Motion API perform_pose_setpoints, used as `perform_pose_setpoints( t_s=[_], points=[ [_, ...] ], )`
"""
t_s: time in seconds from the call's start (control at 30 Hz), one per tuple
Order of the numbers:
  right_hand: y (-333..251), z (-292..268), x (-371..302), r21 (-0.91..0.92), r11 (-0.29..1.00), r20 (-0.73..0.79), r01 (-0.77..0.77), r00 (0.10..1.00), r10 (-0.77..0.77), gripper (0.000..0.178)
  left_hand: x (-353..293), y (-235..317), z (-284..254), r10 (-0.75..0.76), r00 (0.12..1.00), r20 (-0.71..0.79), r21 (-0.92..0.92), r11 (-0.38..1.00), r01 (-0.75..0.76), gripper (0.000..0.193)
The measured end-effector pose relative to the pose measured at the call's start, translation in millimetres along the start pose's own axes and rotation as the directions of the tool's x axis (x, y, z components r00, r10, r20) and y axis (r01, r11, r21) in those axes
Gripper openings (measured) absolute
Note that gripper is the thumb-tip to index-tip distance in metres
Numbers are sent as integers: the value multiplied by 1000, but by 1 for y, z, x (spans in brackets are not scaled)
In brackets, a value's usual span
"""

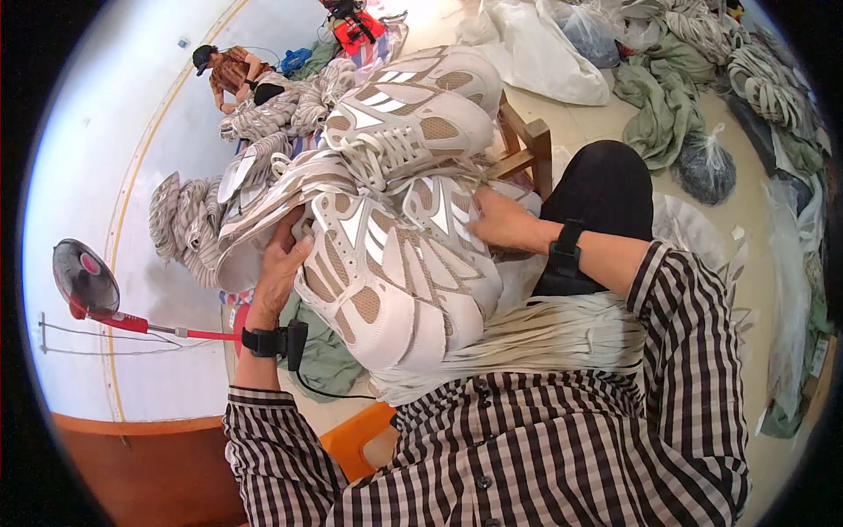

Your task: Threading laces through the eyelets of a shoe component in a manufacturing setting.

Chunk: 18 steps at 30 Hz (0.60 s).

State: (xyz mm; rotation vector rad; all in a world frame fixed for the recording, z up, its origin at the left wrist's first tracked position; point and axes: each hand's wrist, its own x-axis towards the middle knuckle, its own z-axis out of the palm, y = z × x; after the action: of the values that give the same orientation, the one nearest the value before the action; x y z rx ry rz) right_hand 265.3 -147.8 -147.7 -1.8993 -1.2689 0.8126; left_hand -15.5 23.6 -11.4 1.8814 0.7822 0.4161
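Across my lap lies a stack of beige and white shoe uppers (386, 299) with tan mesh panels, several nested together. My left hand (283, 262) is closed round the left edge of this stack, thumb on top, some fingers hidden beneath. At the opposite edge, my right hand (509, 221) grips the upper's side with curled fingers; its fingertips are partly hidden. Just beyond sits another bundle of shoe uppers (439, 123), the front one laced with a cream shoelace (382, 151). A thick bunch of pale laces (562, 334) drapes over my thighs below the stack.
A small red fan (86, 279) stands at the left. More bundled uppers (186, 220) lie beyond my left hand. Another person (235, 75) sits at the far left. A wooden stool frame (525, 145), green cloth (659, 105) and plastic bags (705, 167) lie to the right.
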Motion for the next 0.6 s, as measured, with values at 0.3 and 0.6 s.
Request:
perform_pose_setpoints(
  t_s=[0.3,0.6],
  points=[
    [-23,17,-47,210,960,43,183,980,-196,30,-25,-27,-19,-130,982,-137,-36,991,126,71],
    [-48,-12,-49,-414,787,53,456,876,-480,31,-37,-39,-25,-62,982,-179,-105,994,44,72]
  ],
)
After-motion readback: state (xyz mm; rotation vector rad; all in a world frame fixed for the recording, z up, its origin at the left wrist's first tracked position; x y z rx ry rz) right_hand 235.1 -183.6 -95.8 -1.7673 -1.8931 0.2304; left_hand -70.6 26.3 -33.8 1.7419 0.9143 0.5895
